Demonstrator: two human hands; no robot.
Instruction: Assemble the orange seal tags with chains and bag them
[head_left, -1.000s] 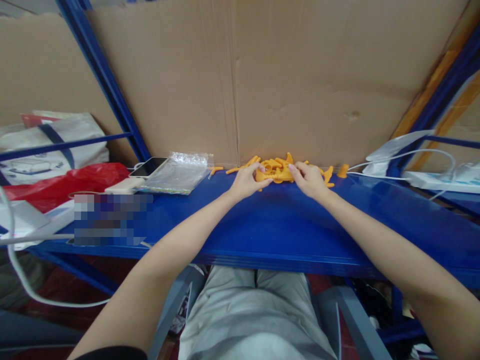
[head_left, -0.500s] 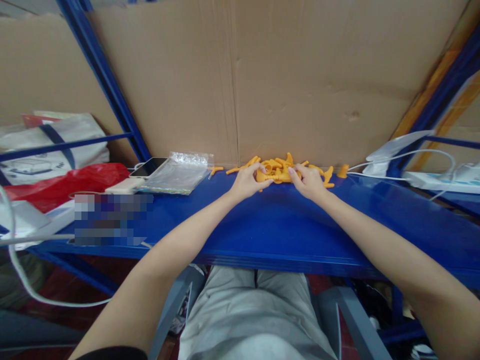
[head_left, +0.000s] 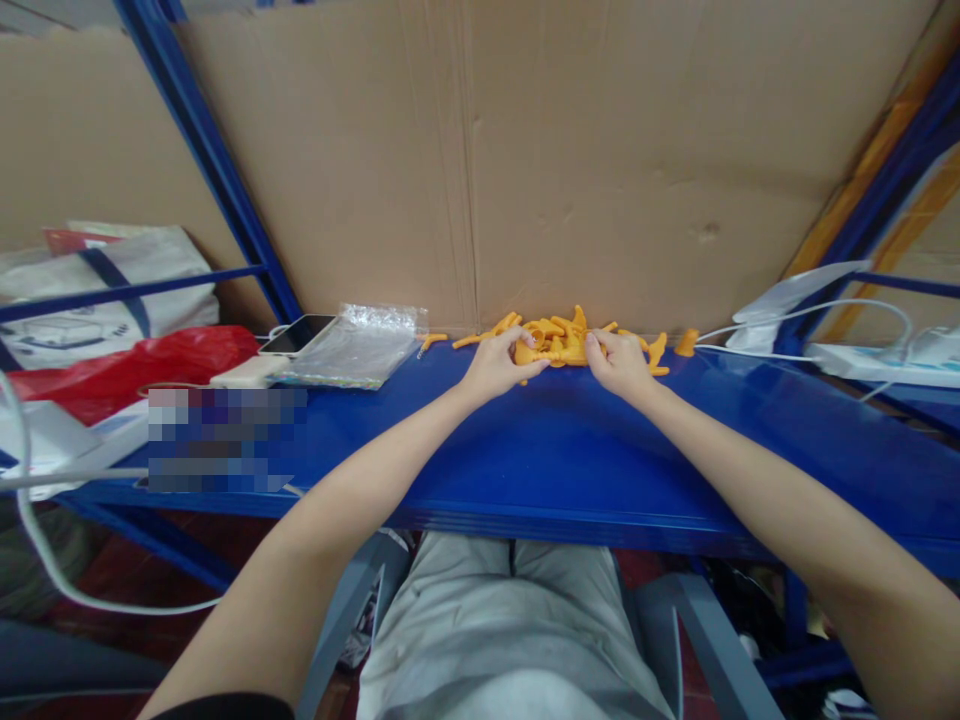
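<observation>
Black sleeve hem (head_left: 221, 707) pokes in around 7 o'clock, kinda baggy, creased pale-grey pants (head_left: 510, 630) sit at 6, left hand (head_left: 496, 364) and right hand (head_left: 619, 364) both bare.

The left grip (head_left: 495, 363) and the part (head_left: 571, 356) it holds have edged slightly toward the cone (head_left: 685, 343). The right grip (head_left: 621, 362) has drawn its thumb back the same way, baring more of the part's cone-side end.
</observation>
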